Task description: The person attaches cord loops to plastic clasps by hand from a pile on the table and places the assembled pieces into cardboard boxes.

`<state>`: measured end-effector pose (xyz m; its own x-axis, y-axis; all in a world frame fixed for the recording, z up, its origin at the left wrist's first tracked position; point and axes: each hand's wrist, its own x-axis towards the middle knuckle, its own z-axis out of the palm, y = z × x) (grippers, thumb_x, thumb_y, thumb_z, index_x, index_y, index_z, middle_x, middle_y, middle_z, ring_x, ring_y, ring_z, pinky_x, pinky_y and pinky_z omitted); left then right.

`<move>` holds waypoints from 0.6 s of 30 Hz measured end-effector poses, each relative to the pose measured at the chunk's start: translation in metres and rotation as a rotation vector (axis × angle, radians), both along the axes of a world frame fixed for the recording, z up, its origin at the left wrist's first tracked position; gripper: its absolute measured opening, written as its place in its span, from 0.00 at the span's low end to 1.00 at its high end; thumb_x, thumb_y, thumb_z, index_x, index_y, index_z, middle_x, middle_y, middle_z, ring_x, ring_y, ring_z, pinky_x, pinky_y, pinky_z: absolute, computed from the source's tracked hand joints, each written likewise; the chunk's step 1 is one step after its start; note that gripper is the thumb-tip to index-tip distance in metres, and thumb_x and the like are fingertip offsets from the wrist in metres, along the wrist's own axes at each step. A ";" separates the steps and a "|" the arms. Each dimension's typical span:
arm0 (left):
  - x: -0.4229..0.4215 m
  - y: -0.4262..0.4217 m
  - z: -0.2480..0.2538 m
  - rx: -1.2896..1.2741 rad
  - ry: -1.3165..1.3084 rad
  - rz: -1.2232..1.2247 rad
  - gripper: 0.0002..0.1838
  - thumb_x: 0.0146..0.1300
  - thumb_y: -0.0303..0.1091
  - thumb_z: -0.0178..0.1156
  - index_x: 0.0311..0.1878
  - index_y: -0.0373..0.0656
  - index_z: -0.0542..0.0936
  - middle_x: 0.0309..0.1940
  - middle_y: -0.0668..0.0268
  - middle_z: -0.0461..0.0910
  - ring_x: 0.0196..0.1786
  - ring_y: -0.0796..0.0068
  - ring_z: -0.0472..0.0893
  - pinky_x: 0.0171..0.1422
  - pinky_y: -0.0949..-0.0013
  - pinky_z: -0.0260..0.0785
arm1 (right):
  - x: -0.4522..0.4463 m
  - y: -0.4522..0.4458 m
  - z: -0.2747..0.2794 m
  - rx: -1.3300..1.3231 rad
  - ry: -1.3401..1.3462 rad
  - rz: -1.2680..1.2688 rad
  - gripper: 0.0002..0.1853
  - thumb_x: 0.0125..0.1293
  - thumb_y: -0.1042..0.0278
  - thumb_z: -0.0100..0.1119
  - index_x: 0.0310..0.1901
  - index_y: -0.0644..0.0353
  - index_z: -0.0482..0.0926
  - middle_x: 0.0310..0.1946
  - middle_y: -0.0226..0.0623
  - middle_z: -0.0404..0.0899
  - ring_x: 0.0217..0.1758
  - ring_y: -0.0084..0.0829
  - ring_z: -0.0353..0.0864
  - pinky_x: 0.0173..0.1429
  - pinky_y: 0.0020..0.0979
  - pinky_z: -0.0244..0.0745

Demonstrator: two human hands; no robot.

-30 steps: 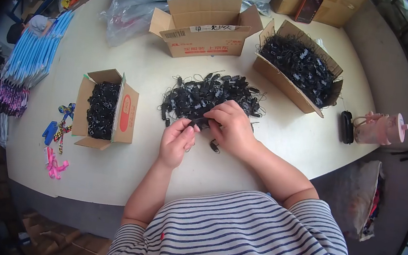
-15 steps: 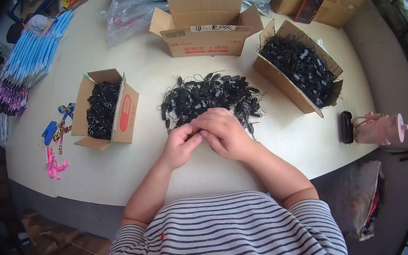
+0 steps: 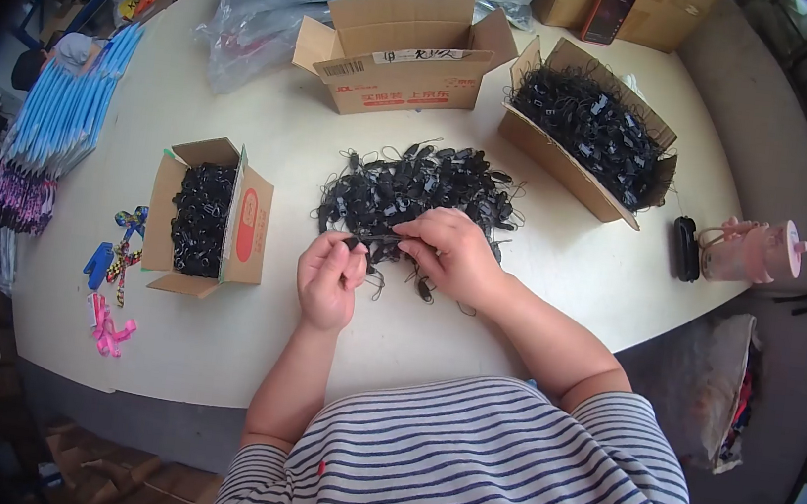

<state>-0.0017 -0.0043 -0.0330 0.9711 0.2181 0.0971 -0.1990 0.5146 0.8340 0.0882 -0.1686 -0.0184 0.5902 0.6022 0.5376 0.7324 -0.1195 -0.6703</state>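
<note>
A loose pile of small black buckles with thin cord loops [image 3: 431, 181] lies mid-table. At its near edge, my left hand [image 3: 328, 283] is closed in a pinch on one black buckle with a cord loop [image 3: 380, 239]. My right hand [image 3: 462, 264] pinches the other end of the same piece, so it stretches between the two hands. Its details are too small to make out. Several more black pieces lie just below and between my hands. Left of them stands a small open carton [image 3: 254, 225] filled with black clips.
At the back are a cardboard box [image 3: 403, 83] with raised flaps and clear plastic bags [image 3: 301, 11]. A carton of black looped pieces [image 3: 587, 124], a black case [image 3: 685, 249] and a pink cup [image 3: 752, 252] stand right. Blue straps [image 3: 77, 105] hang over the left edge.
My hands, close together before, have moved apart, the left one going left. The black piece now shows stretched between them, and pile pieces once hidden by my hands are visible.
</note>
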 end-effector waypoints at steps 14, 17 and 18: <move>0.000 -0.007 -0.005 0.225 0.175 -0.013 0.08 0.65 0.31 0.50 0.36 0.36 0.74 0.20 0.76 0.67 0.21 0.89 0.61 0.28 0.82 0.56 | -0.008 0.000 0.016 0.078 -0.257 0.001 0.22 0.45 0.77 0.64 0.46 0.60 0.75 0.43 0.36 0.75 0.48 0.38 0.72 0.55 0.39 0.66; -0.001 -0.012 -0.001 0.465 0.089 -0.070 0.09 0.64 0.31 0.51 0.36 0.34 0.75 0.22 0.74 0.71 0.24 0.89 0.65 0.31 0.83 0.58 | -0.008 -0.001 0.012 0.010 -0.208 0.106 0.18 0.45 0.76 0.64 0.42 0.59 0.78 0.40 0.32 0.77 0.46 0.34 0.74 0.56 0.39 0.66; -0.001 -0.009 -0.003 0.464 0.119 -0.074 0.09 0.64 0.30 0.52 0.36 0.34 0.76 0.24 0.73 0.73 0.28 0.88 0.68 0.32 0.83 0.59 | -0.006 -0.001 0.010 0.007 -0.172 0.133 0.16 0.46 0.76 0.64 0.41 0.59 0.79 0.38 0.30 0.77 0.45 0.33 0.74 0.56 0.39 0.67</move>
